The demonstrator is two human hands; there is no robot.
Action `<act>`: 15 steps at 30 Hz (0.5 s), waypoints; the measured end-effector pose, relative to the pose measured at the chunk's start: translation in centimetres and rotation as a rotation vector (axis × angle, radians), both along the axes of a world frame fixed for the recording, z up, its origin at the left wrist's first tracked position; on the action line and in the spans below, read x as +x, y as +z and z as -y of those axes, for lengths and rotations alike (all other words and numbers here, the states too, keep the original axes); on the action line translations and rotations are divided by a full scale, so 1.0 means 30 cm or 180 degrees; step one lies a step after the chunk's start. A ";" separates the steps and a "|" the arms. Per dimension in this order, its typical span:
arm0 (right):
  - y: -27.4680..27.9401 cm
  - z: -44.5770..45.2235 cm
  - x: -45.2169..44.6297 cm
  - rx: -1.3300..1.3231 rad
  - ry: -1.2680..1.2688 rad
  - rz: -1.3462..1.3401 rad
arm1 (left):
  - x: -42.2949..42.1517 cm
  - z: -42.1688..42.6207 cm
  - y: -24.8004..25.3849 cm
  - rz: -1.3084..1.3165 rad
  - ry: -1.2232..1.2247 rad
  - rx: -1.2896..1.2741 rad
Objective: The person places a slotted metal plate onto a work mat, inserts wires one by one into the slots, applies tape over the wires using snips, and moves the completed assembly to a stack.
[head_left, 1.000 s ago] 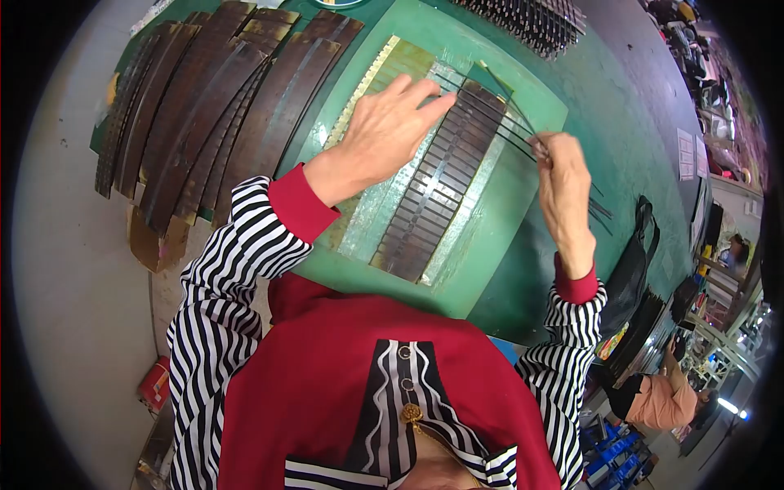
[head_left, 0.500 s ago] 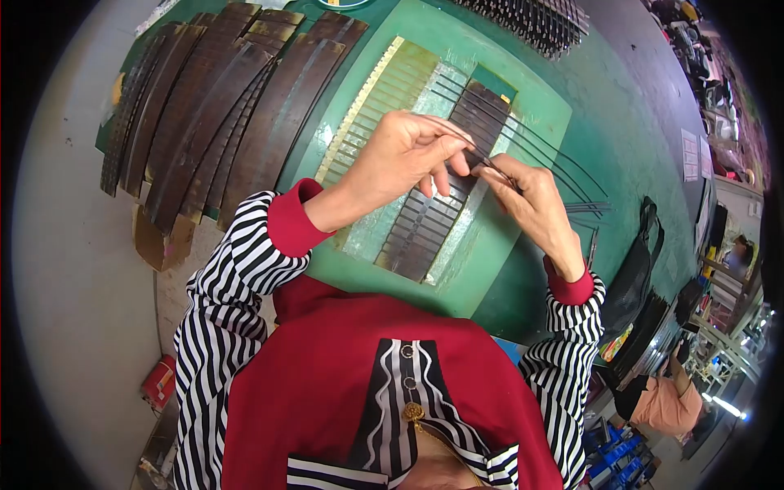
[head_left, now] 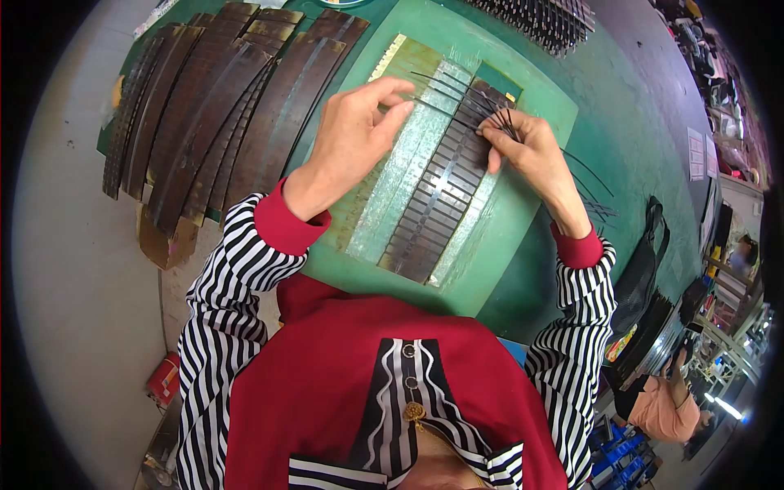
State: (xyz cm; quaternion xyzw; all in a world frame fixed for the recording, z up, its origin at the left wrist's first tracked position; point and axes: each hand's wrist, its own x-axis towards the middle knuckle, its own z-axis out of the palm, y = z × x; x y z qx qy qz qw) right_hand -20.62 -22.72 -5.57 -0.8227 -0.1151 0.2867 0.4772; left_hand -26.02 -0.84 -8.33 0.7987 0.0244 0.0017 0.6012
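A dark slotted plate (head_left: 433, 192) lies at a slant on a green board (head_left: 482, 286), with pale clear bands (head_left: 388, 184) along its sides. My right hand (head_left: 531, 151) is closed around several thin black strips (head_left: 505, 121) over the plate's upper right part. Their loose ends fan out to both sides. My left hand (head_left: 351, 135) is left of the plate, its thumb and fingertips at the left end of one thin black strip (head_left: 437, 108), which they seem to pinch. The contact is small and hard to see. A yellowish plate (head_left: 412, 61) shows beyond my left hand.
Long dark curved plates (head_left: 278, 106) are stacked at the left on the green table. A bundle of dark rods (head_left: 539, 20) lies at the top. At the right are more thin strips (head_left: 592, 184) and a black bag (head_left: 641, 265). Another person (head_left: 665, 404) is at the lower right.
My hands were close together over the plate and have moved apart. The left went left and up; the right rose slightly. The strips in the right hand now reach further left.
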 end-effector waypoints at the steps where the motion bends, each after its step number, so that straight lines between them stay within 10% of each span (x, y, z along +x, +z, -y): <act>1: -0.001 0.001 0.001 0.0001 0.0005 -0.0003 | 0.003 0.000 -0.004 0.0259 0.0011 0.0291; 15: 0.002 0.027 0.001 -0.0066 -0.0288 -0.0213 | 0.030 0.015 -0.050 0.1081 -0.0029 0.1119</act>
